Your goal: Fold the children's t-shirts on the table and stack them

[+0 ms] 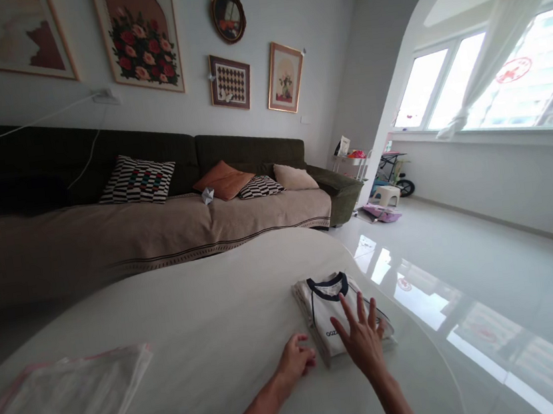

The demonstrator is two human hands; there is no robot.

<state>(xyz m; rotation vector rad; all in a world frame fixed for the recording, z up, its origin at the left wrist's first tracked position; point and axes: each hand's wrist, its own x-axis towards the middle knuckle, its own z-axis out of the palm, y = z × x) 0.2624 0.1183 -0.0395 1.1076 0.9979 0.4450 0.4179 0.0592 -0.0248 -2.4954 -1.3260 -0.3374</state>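
Because the folded white cloth shirt with a black collar [322, 309] lies close to the right edge of the big, smooth white table with a round rim [207, 303], I think a hard push that way could make it slide off and land on the shiny white tile floor [465, 231]. The right hand [362, 339] is spread over the right side of the shirt, fingers wide apart, and I cannot tell how hard it presses, if at all. The left hand [294, 360] is just beside the left side of the shirt, fingers loosely curled, and nothing shows in it. If just one hand pushes, the cloth could twist and the neat folds could get messy.

Near the left edge of the table lies a flat pile of thin, see-through plastic bags with pink edges [69, 410]. They look light and slippery, so a bump might make them slide.

Past the far edge is a long dark green sofa [249, 144] with a light brown cloth cover [173, 228]. It is well apart from both hands, so it blocks nothing. What does get in the way is the right hand, which hides some of the shirt's front.
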